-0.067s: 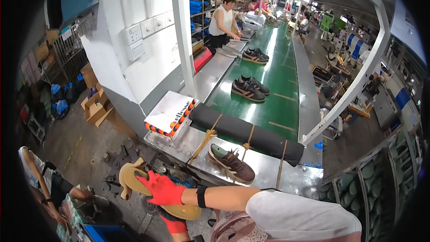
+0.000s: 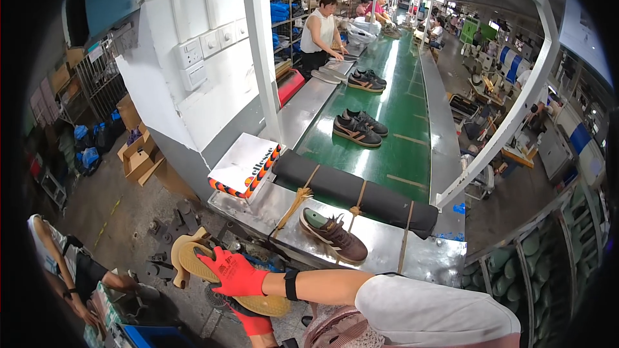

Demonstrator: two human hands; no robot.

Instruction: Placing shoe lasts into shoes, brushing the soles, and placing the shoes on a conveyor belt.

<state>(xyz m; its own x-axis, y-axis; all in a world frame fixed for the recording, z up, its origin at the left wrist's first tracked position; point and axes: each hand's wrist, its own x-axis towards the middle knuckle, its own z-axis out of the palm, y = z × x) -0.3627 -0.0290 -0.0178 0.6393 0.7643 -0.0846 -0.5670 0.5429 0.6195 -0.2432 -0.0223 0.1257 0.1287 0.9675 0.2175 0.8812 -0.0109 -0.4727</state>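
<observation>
A shoe with a tan gum sole (image 2: 265, 305) is held sole up at the lower left of the belt's end. My right hand (image 2: 233, 273), in a red glove with dark fingertips, is closed across the sole. Under the shoe, my left hand (image 2: 253, 322) in a similar glove grips from below; its fingers are partly hidden. Beyond the toe, a smooth tan curved piece (image 2: 179, 276) shows; I cannot tell whether it touches the shoe. A brown lace-up sneaker (image 2: 334, 236) stands on the metal end of the conveyor, apart from both hands.
A white shoebox (image 2: 245, 164) sits at the metal table's left corner, beside a tied black roll (image 2: 354, 190). Dark sneakers (image 2: 361, 127) stand on the green belt (image 2: 406, 116). A white frame post (image 2: 263, 58) rises at left. A co-worker (image 2: 319, 32) stands along the belt.
My hands keep the same hold on the shoe, with hardly any shift. Farther along the belt, the co-worker's hands and the flat grey pieces beside them have moved slightly.
</observation>
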